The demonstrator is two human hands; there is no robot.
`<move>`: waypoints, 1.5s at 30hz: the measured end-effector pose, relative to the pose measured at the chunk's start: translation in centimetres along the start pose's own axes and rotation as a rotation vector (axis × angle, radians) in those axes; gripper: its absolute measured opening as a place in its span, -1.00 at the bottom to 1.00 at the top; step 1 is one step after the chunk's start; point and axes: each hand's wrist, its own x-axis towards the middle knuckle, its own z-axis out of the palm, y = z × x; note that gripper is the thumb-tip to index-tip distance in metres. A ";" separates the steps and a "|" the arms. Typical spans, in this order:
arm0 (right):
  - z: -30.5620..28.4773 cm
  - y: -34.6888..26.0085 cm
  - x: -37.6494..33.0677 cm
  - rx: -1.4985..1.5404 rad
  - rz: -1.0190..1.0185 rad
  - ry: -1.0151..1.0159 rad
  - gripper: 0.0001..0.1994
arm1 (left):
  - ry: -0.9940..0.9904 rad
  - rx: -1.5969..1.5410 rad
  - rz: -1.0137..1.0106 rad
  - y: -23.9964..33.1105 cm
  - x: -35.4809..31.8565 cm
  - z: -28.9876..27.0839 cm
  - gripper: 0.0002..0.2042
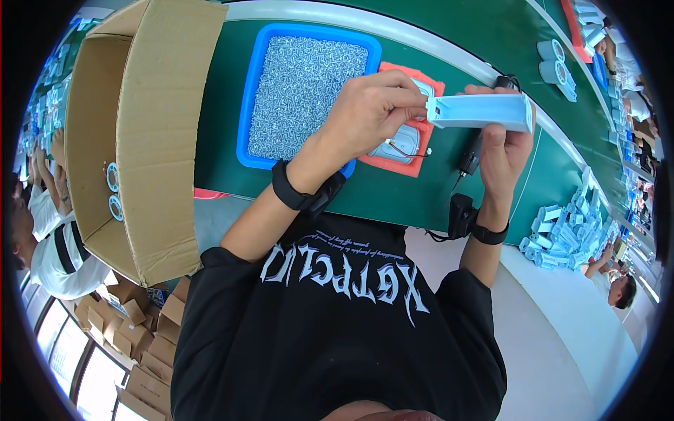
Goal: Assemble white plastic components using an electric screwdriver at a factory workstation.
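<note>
My right hand [503,156] holds a light-blue plastic housing [484,111], a long open trough shape, with its fingers behind it and its thumb on the near side. My left hand [375,109] is closed in a pinch at the housing's left end; what sits between those fingertips is hidden. Beneath the hands lies a red foam holder [393,165] with light-blue rounded parts [407,140] in it. A thin wire with a small white connector [428,151] crosses the lower part. Beside the foam, a black electric screwdriver [471,152] lies partly behind my right hand.
A blue tray [247,105] full of small silvery screws [309,91] stands left of the foam. Further left is a large open cardboard box [165,140]. Light-blue plastic parts [565,231] are heaped at the right. More parts [554,67] stand at the far right; other people work on both sides.
</note>
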 end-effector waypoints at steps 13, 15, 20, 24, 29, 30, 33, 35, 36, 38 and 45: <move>0.2 0.6 0.5 0.113 0.142 0.170 -0.43 | 0.024 -0.087 -0.026 0.2 -0.1 0.1 -0.90; 0.1 0.7 0.4 0.106 0.129 0.149 -0.43 | 0.003 -0.050 -0.027 0.2 -0.1 0.0 -0.89; -0.2 -0.2 0.1 0.029 0.028 -0.023 -0.45 | -0.025 0.073 -0.046 0.3 -0.1 0.1 -0.89; -0.6 -0.7 -0.1 0.033 -0.044 -0.154 -0.51 | -0.029 0.092 -0.069 0.0 0.0 0.2 -0.90; -0.7 -0.7 -0.3 0.065 -0.113 -0.213 -0.52 | -0.057 0.076 -0.080 0.3 0.3 0.0 -0.90; -0.8 -0.7 -0.3 0.065 -0.114 -0.213 -0.52 | -0.057 0.076 -0.079 0.4 0.3 -0.1 -0.90; -1.0 -0.5 -0.5 0.019 -0.143 -0.231 -0.53 | -0.123 0.100 -0.082 0.7 0.3 -0.3 -0.79; -0.8 -0.4 -0.3 0.011 -0.157 -0.236 -0.54 | -0.119 0.119 -0.070 0.5 0.3 -0.3 -0.83; -0.7 -0.4 -0.2 0.003 -0.170 -0.241 -0.54 | -0.115 0.136 -0.060 0.4 0.3 -0.2 -0.87; -0.6 -0.4 -0.1 -0.006 -0.182 -0.246 -0.54 | -0.111 0.154 -0.050 0.3 0.2 -0.1 -0.91; -0.6 -0.9 -0.7 0.027 -0.129 -0.194 -0.52 | -0.018 0.051 0.004 0.4 -0.1 0.2 -0.83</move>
